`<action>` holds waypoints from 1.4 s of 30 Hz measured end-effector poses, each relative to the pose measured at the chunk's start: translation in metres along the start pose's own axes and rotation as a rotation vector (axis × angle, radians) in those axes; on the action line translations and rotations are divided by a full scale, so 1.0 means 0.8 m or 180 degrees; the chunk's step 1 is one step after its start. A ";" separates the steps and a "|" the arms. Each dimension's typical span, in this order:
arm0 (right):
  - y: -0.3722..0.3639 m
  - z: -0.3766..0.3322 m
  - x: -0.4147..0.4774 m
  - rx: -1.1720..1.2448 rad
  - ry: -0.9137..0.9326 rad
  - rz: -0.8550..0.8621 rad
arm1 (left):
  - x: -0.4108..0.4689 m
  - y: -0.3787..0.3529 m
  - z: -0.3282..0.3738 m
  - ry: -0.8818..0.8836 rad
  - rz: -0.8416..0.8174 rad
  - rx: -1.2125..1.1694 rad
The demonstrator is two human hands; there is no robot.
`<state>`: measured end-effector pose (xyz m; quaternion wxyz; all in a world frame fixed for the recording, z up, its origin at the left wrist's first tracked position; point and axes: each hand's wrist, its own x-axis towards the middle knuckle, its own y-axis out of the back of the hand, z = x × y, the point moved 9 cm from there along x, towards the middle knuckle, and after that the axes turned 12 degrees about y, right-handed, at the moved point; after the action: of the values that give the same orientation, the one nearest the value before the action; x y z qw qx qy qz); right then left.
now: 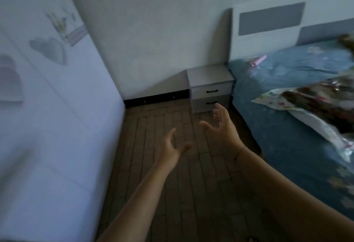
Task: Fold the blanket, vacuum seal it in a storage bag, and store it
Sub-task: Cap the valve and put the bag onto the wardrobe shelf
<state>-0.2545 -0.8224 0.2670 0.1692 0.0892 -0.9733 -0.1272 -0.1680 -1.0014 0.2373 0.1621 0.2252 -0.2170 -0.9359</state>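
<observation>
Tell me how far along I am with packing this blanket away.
Done, it seems: the blanket lies inside the storage bag on the bed; blur hides whether it is sealed. In hand: nothing, the left hand and right hand are open over the floor. Left: storing the bag.

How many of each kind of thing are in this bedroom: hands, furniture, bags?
hands: 2, the left hand and the right hand, both empty
bed: 1
nightstand: 1
wardrobe: 1
storage bag: 1, lying on the bed
Total: 6
</observation>
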 end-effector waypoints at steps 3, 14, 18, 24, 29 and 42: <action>0.101 0.045 0.024 -0.0080 -0.0122 0.0400 | 0.032 -0.088 0.067 -0.0189 -0.0341 0.0144; 0.464 0.214 0.081 -0.0608 -0.0615 0.1628 | 0.128 -0.411 0.261 -0.0540 -0.1136 0.0415; 0.556 0.263 0.087 -0.0718 -0.0820 0.2058 | 0.163 -0.493 0.313 -0.0591 -0.1393 0.0495; 0.646 0.343 0.110 -0.0690 -0.1099 0.2795 | 0.243 -0.604 0.378 -0.0703 -0.1719 0.0711; 0.713 0.427 0.131 -0.0658 -0.1420 0.3343 | 0.322 -0.698 0.446 -0.0817 -0.2084 0.0953; 0.842 0.551 0.158 -0.0948 -0.2442 0.3948 | 0.435 -0.928 0.576 -0.1144 -0.2414 0.1650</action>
<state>-0.6149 -0.1132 0.0912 -0.1314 -0.5511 -0.8081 -0.1611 -0.8421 -0.3538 0.1298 -0.2914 0.1562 -0.3699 -0.8682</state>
